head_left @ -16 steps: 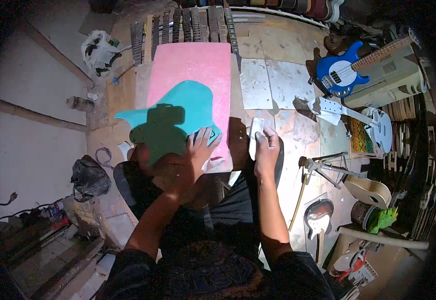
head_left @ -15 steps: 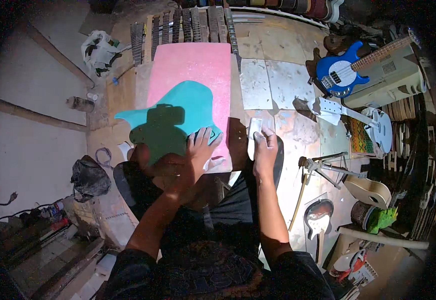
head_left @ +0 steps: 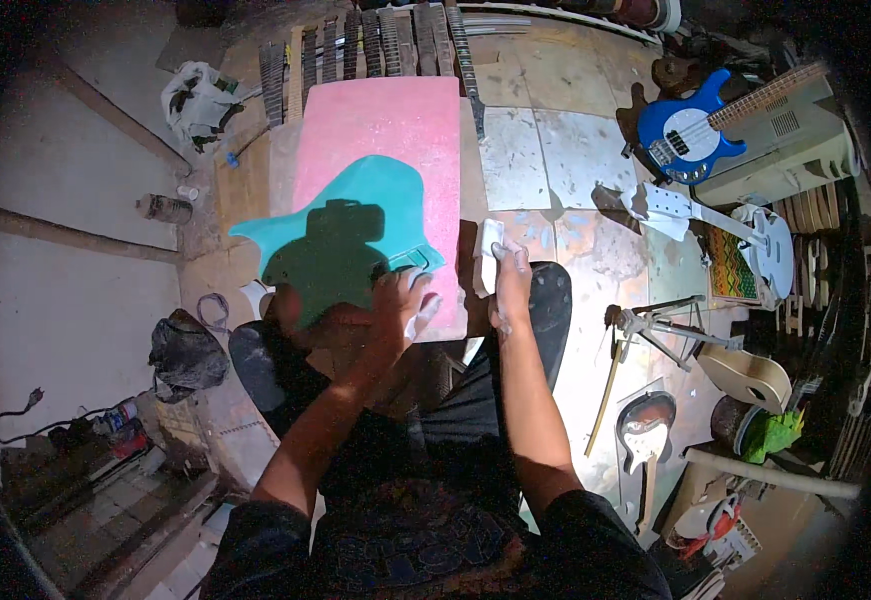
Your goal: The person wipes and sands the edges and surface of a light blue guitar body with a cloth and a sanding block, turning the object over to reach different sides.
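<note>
A teal guitar body (head_left: 388, 205) lies flat on a pink board (head_left: 356, 112), with a cut-out pocket at its right-hand tip. At its near edge rests my left hand (head_left: 403, 303), the fingers loosely bent and the thumb apart, touching the body beside the pocket. Off the board's right edge, my right hand (head_left: 512, 285) grips a pale, flat sanding block (head_left: 489, 245), thumb on top. The block is raised and clear of the teal body. A dark shadow covers much of the guitar body's middle.
Guitar necks (head_left: 388, 45) lie in a row beyond the board. On the right are a blue bass guitar (head_left: 691, 135), a white guitar (head_left: 776, 250), a metal stand (head_left: 646, 325) and an unpainted guitar body (head_left: 746, 375). A black plastic bag (head_left: 188, 350) sits at left.
My left hand has slid back toward me with its fingers more bent, uncovering the pocket. My right hand has moved a little left and away from me with the sanding block.
</note>
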`<state>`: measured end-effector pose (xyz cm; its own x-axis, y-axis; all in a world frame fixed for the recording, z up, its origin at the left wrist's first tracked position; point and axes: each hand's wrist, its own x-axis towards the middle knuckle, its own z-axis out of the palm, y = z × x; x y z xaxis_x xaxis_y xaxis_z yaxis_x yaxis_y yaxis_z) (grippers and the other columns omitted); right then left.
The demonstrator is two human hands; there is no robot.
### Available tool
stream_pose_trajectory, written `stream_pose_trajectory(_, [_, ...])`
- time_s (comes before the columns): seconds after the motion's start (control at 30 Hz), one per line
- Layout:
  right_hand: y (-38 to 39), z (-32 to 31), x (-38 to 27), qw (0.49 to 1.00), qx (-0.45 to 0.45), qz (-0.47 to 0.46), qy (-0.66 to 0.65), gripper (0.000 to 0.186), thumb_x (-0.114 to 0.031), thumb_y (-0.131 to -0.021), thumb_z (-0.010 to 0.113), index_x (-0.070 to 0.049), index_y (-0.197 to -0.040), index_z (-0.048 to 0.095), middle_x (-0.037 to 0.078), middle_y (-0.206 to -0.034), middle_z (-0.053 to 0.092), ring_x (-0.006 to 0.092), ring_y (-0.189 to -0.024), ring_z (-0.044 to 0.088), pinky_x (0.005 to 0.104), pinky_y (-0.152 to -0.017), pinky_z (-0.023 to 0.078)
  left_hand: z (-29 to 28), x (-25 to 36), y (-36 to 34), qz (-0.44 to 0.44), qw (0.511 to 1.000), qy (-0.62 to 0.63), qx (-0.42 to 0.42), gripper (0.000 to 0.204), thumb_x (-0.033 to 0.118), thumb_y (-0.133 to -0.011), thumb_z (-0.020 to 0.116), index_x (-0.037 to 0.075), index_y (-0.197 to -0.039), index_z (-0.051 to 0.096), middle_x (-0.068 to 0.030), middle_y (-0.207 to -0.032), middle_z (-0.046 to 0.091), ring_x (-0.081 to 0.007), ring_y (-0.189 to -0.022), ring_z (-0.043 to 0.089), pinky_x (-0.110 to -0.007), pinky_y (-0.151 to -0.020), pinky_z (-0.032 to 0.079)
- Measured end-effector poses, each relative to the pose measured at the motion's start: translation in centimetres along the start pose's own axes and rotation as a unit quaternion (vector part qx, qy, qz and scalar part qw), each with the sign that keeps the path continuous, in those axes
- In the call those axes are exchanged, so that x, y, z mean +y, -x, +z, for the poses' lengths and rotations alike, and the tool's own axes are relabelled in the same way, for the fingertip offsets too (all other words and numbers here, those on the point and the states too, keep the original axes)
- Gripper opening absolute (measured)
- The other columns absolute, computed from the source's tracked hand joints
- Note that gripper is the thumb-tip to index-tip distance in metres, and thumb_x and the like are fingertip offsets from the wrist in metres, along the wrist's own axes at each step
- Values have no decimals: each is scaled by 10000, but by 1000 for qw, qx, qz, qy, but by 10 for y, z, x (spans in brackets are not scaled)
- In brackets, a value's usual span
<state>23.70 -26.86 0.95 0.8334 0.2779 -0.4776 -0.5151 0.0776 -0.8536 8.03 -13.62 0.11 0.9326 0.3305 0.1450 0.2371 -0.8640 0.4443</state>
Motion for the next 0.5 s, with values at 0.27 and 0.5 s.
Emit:
stream_pose_trajectory(0.27, [2, 13, 0, 999, 20, -21, -17, 293, -142, -942, 569, -33, -1209, 623, 39, -966, 643, 124, -776, 601, 281, -663, 491, 23, 17, -36, -111, 979, 36, 165, 310, 328, -867, 736, 51, -961, 634, -184, -889, 635, -411, -814, 629, -483, -698, 505])
stream_pose_trajectory(0.5, [7, 16, -9, 999, 12, 46, 1, 275, -129, -958, 552, -48, -1211, 625, 39, -907, 649, 108, -726, 598, 261, -614, 482, 29, 18, -56, -243, 965, 43, 90, 323, 339, -876, 736, 48, -873, 596, -177, -811, 628, -420, -753, 632, -487, -666, 495])
